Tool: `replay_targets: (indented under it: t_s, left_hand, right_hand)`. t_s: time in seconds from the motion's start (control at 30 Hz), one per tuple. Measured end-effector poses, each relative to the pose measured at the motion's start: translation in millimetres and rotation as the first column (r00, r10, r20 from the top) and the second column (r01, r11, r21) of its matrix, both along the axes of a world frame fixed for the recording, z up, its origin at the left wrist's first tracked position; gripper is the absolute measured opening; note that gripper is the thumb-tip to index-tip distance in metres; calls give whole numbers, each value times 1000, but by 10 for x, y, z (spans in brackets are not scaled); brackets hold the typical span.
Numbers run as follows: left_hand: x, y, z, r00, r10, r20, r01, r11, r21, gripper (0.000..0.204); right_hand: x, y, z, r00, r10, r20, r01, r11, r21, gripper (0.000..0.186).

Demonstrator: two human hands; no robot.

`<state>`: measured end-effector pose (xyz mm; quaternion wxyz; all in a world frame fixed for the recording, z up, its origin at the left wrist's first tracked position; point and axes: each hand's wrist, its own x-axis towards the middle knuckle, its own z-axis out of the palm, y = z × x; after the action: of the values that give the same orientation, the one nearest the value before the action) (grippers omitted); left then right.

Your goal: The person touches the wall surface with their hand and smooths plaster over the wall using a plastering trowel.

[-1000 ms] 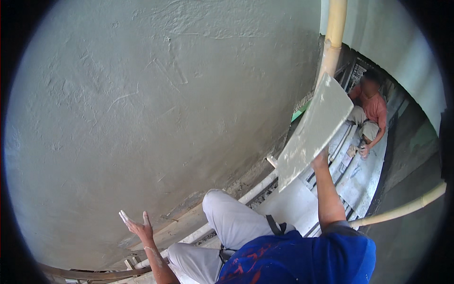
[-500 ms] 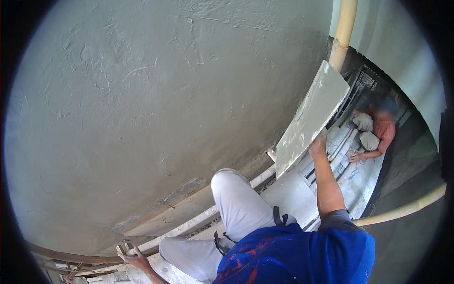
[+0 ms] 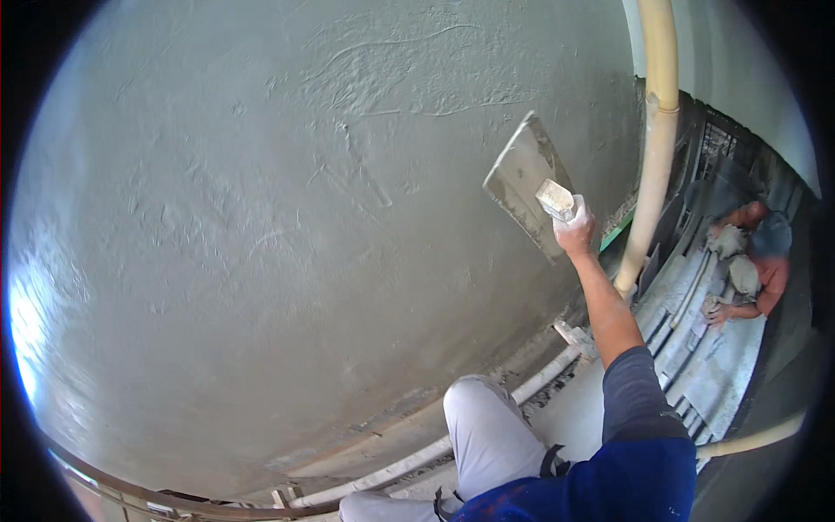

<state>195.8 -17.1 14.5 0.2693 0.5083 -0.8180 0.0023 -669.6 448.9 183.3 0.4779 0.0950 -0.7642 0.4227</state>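
My right hand (image 3: pixel 576 228) is closed around the pale block handle of a large rectangular plastering float (image 3: pixel 522 170). The handled back of the float is turned toward me, smeared with grey plaster. Its face is toward the wet grey plastered wall (image 3: pixel 287 287), at the right part of the wall. Whether it touches the surface cannot be made out. Trowel marks and raised ridges run across the plaster, mostly in its upper part. My left hand is out of view.
A bamboo pole (image 3: pixel 658 157) stands upright just right of the float; another pole (image 3: pixel 752 437) crosses at lower right. A co-worker (image 3: pixel 765 270) crouches at the right on whitish planks (image 3: pixel 709 374). A pale pipe (image 3: pixel 409 461) runs along the wall's foot beside my knee (image 3: pixel 487 418).
My right hand has swung the float left and up toward the wall, turning its handled back to me. My left hand, earlier at lower left by a pale forked piece, has left the view.
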Motion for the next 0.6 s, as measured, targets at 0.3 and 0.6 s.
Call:
replay_targets:
  t_s: [0.3, 0.6]
  left_hand:
    - [67, -90, -183, 965, -121, 232, 144, 986, -87, 79]
    - [-134, -580, -14, 977, -113, 181, 114, 993, 3, 89]
  right_hand:
    - [-232, -359, -346, 979, 148, 137, -183, 939, 292, 30]
    - [-129, -254, -1033, 885, 378, 271, -142, 775, -616, 15]
